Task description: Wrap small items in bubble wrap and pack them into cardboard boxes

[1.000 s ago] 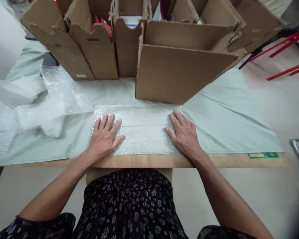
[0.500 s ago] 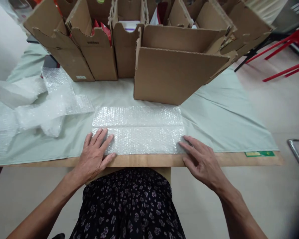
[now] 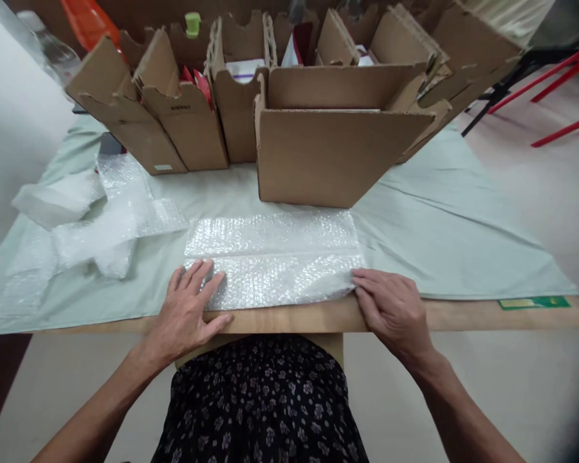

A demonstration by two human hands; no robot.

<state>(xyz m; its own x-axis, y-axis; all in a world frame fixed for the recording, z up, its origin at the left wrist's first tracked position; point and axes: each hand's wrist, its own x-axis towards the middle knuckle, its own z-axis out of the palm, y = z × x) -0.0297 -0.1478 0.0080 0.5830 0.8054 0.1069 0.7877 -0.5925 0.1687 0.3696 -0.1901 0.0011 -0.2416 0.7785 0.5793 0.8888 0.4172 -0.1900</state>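
Note:
A sheet of bubble wrap (image 3: 270, 273) lies in front of me at the table's near edge, with a crease running across it from left to right. On its left end my left hand (image 3: 190, 302) rests flat, fingers spread. My right hand (image 3: 390, 308) pinches the sheet's near right corner between thumb and fingers, and the near edge there is slightly lifted and wrinkled. Several loose pieces of bubble wrap (image 3: 101, 225) lie crumpled to the left.
Cardboard boxes (image 3: 338, 157) stand in a row at the back, some holding packets. An orange bottle (image 3: 89, 22) and a clear bottle (image 3: 51, 45) are behind them at the left. A green strip (image 3: 533, 303) sits on the table's front edge at right.
My right hand has closed from loosely spread fingers into a pinch on the sheet's corner, which is now wrinkled. My left hand stays on the left end. The view has shifted slightly.

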